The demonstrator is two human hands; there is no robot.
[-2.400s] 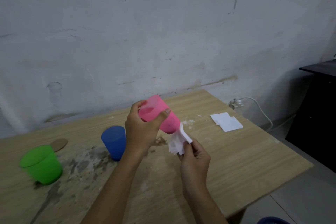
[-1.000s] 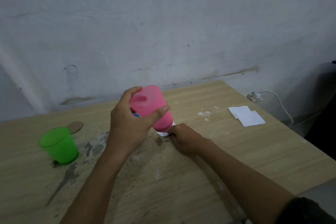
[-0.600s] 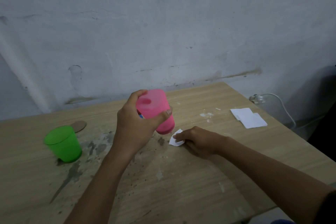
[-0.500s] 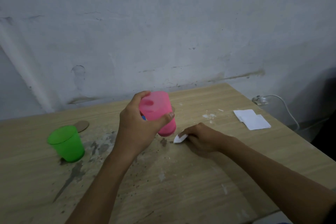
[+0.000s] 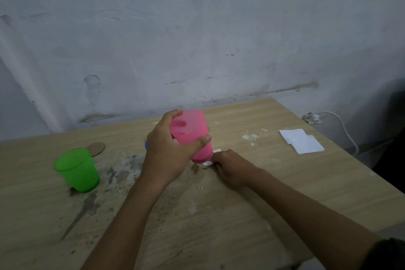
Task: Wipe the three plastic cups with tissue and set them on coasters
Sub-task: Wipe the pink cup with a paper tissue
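Reaching in from the near edge, two bare forearms cross the stained wooden tabletop. The right hand lies low on the surface with its fingers curled around a piece of white tissue, of which only small bits show at the fingertips. Just left of it, the left hand grips the pink cup above the tabletop, tilted, thumb across the near wall and the other fingers wrapped behind; the cup's lower end sits right against the tissue and the right fingertips. A sliver of the blue cup shows behind the left hand. Further left, the green cup stands on the tabletop, with a round brown coaster just behind it. Far right, white squares of tissue sheets lie flat, near a white cable by the wall.
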